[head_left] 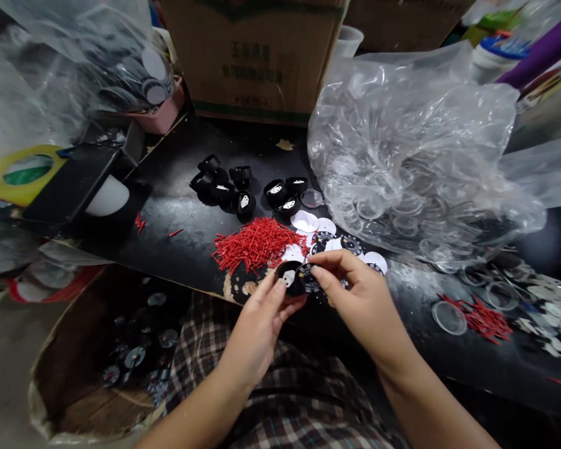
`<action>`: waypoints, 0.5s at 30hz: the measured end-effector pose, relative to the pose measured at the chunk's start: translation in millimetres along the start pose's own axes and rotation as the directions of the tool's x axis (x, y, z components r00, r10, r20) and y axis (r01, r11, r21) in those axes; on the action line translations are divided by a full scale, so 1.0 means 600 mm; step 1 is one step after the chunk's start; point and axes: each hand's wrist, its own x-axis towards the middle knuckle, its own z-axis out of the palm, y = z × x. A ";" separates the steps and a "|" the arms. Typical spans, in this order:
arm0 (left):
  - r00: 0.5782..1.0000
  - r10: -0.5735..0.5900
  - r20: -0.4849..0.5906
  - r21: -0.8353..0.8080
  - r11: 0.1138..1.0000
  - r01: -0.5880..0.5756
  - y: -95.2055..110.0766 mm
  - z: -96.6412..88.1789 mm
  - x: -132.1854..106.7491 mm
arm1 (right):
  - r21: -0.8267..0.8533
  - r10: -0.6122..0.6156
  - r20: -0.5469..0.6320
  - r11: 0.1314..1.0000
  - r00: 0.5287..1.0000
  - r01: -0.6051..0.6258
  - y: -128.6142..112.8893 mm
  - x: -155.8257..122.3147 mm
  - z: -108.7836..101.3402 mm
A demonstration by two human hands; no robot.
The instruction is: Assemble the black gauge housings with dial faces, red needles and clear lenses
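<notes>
My left hand [262, 312] is closed around a round black plastic housing [290, 279] with a white piece inside it. Between the thumb and fingers of my right hand [355, 287] is a black printed dial disc [308, 277], held at the housing's right edge. Just beyond my hands lies a heap of small red pointers [259, 243]. White discs [305, 221] and more printed dials [351, 244] are spread to the right of that heap. Farther back stand several black housings [244, 202], some with white pieces showing.
A clear plastic bag [402, 156] of transparent rings fills the right side. A cardboard box [257, 62] stands at the back. Yellow tape [25, 174] sits on a black dispenser at left. Below left, an open carton [75, 386] holds finished-looking dial pieces.
</notes>
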 end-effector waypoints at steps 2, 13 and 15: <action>0.999 0.024 0.032 0.033 0.999 -0.025 -0.008 0.003 -0.003 | -0.011 -0.031 -0.023 0.999 0.999 0.030 -0.011 -0.001 0.009; 0.992 0.057 0.115 0.200 0.976 -0.080 -0.011 -0.021 0.000 | -0.072 0.000 0.150 0.997 0.989 0.011 -0.019 0.000 -0.001; 0.991 0.035 0.132 0.222 0.973 -0.064 -0.009 -0.024 0.000 | -0.119 -0.013 0.165 0.992 0.986 0.032 -0.021 0.001 -0.003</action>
